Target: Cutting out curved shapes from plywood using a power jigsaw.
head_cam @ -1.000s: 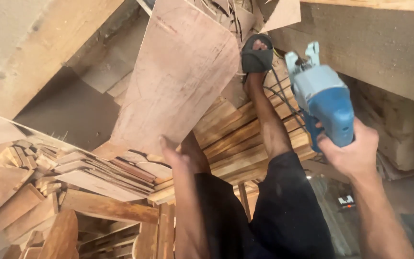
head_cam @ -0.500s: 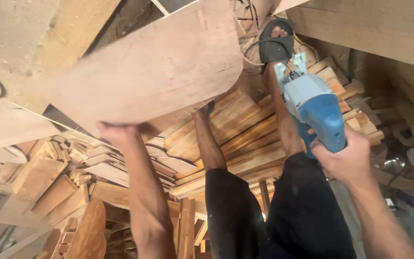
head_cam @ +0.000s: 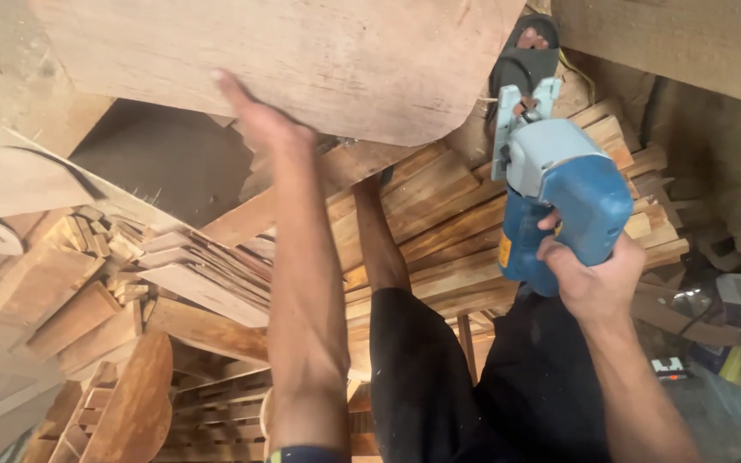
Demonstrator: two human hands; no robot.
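Head view: pale, round-cornered plywood board [head_cam: 302,60], blue-grey jigsaw [head_cam: 559,193] beside it

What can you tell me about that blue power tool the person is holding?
The blue power tool looks like a handheld electric saw with a plastic body, bright blue over the handle and motor housing and pale grey-blue at the front, which ends in a light guard and foot. A small yellow label sits on its side. The right hand grips its handle from behind, holding it in the air, nose pointing away, close to the rounded wooden board. Its blade is not clearly visible.
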